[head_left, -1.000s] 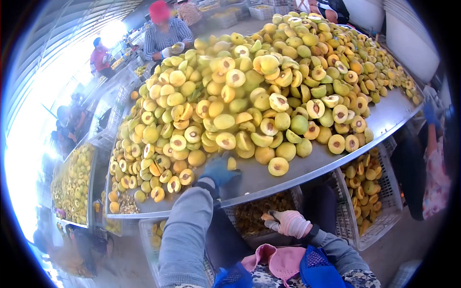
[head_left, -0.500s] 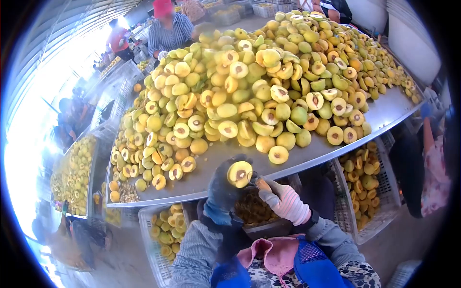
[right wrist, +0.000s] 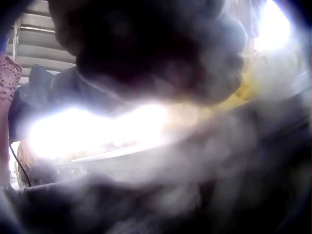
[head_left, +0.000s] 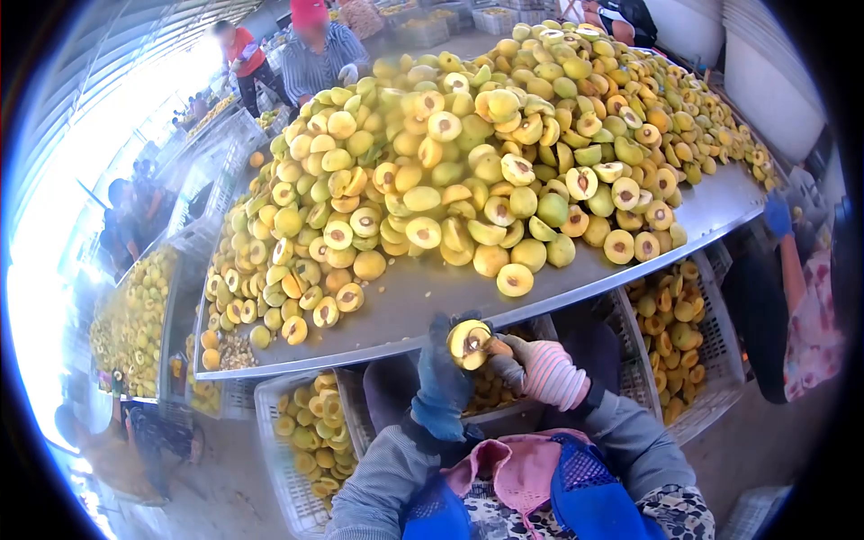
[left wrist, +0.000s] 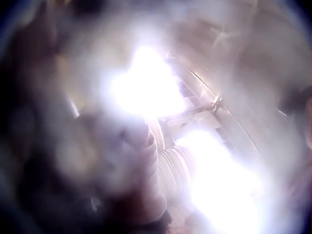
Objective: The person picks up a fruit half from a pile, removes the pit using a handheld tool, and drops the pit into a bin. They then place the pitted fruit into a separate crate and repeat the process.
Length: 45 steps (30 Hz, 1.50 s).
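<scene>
My left hand (head_left: 441, 382), in a blue-grey glove, holds a yellow peach half (head_left: 466, 344) with its cut face up, just off the table's near edge. In my right hand (head_left: 547, 373), under a pink-and-white striped glove, is a small tool with a wooden handle (head_left: 498, 346). The tool's working end is at the pit of the peach half and mostly hidden there. Glare and blur fill the left wrist view; in the right wrist view a dark, blurred hand shape (right wrist: 156, 53) covers much of the frame.
A large heap of peach halves (head_left: 423, 198) covers much of the metal table (head_left: 396, 315). Crates of fruit stand below its edge: one at left (head_left: 270, 423), one at right (head_left: 720, 342), another beneath my hands. Across the table a person in a striped shirt (head_left: 319, 63) works.
My left hand has come back from the fruit on the table with a peach half, then lifted slightly. My right hand has raised the tool from the lap to the half's pit.
</scene>
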Available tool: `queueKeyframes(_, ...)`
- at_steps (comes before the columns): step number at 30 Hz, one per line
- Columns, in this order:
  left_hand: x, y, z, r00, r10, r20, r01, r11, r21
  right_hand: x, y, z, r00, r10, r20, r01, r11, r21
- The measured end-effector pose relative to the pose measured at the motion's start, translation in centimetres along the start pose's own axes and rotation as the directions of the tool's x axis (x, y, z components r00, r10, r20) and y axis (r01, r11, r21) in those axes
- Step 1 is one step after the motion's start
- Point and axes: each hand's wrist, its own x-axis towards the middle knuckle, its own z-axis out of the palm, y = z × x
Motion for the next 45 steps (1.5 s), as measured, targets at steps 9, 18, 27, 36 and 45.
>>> queueKeyframes(9,-0.3,-1.5,-1.1,0.931,0.34,0.136,-0.344,0.685,0.642,-2.2,-1.2,2.2,0.997,0.02,-0.07,-0.011,0.992,0.126)
queueKeyframes(18,-2.5,2.4,3.2,0.974,0.2,0.109,-0.213,0.969,0.127,-3.0,-4.7,2.3,0.994,0.108,-0.011,-0.073,0.74,0.669)
queueKeyframes(27,-3.7,4.4,3.1,0.773,0.394,0.497,-0.558,0.796,0.236,-3.1,-4.8,-0.5,0.912,-0.039,0.408,-0.328,0.53,0.782)
queueKeyframes(36,-4.9,5.1,-14.9,0.57,0.811,0.133,-0.331,0.079,0.94,-2.4,-2.4,2.2,0.836,0.03,0.547,-0.387,0.74,0.55)
queueKeyframes(45,-5.2,16.1,-22.4,0.677,0.708,-0.201,0.179,0.106,0.978,1.7,0.4,-3.5,0.871,0.261,0.416,-0.104,0.926,-0.364)
